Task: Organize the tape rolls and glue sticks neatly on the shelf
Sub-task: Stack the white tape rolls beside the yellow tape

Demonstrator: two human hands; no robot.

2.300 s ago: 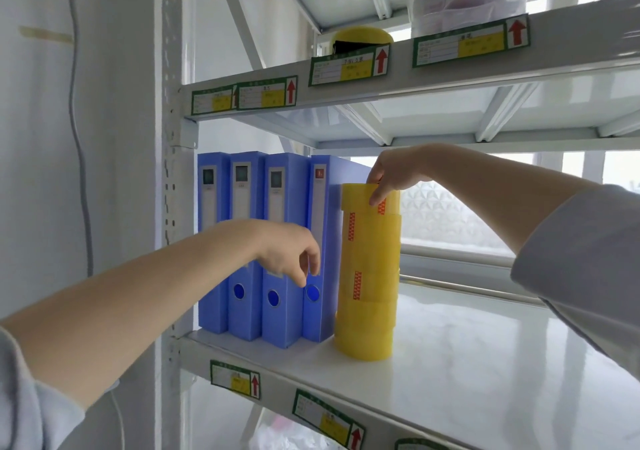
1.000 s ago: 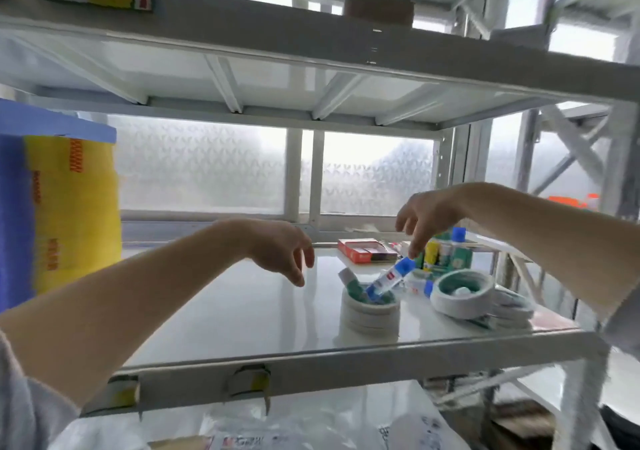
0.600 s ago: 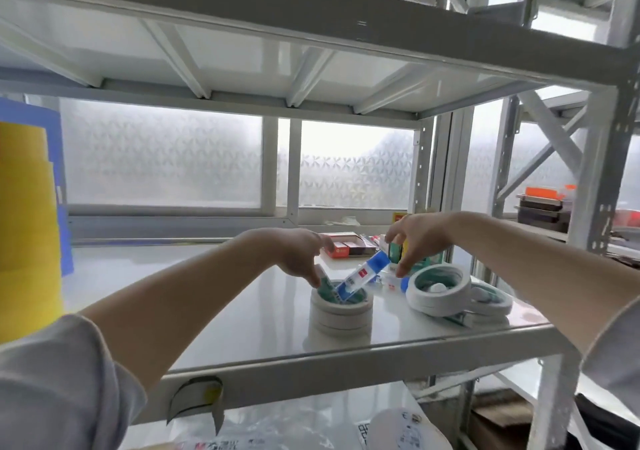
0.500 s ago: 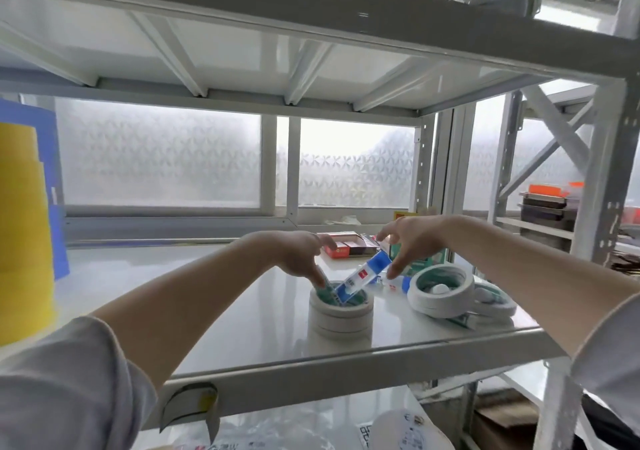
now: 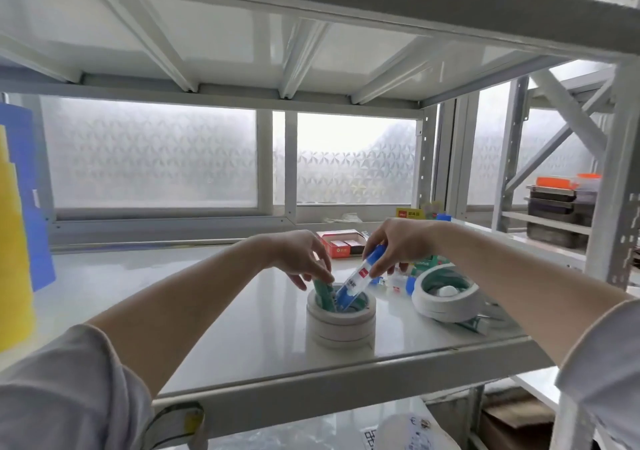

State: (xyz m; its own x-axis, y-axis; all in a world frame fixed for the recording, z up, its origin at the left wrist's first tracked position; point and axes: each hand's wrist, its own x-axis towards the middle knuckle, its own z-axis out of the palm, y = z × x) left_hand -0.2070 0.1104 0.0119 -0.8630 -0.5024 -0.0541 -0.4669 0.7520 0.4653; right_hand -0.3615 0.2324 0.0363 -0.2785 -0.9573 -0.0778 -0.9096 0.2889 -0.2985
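We see the blue-and-white glue stick (image 5: pixel 356 281) tilted, its long axis running from lower left to upper right, blue cap up by the right hand (image 5: pixel 394 247), lower end inside the hollow of the white stacked tape rolls (image 5: pixel 341 321) on the white metal shelf (image 5: pixel 207 311). The right hand pinches its upper part. The left hand (image 5: pixel 301 259) grips the top of a green glue stick (image 5: pixel 323 295) standing nearly upright in the same hollow, just beside the blue one. To the right lies a second, tilted pile of white tape rolls (image 5: pixel 446 299); behind sits a red box (image 5: pixel 341 243). Yellow tape rolls (image 5: pixel 14 252) stand far left.
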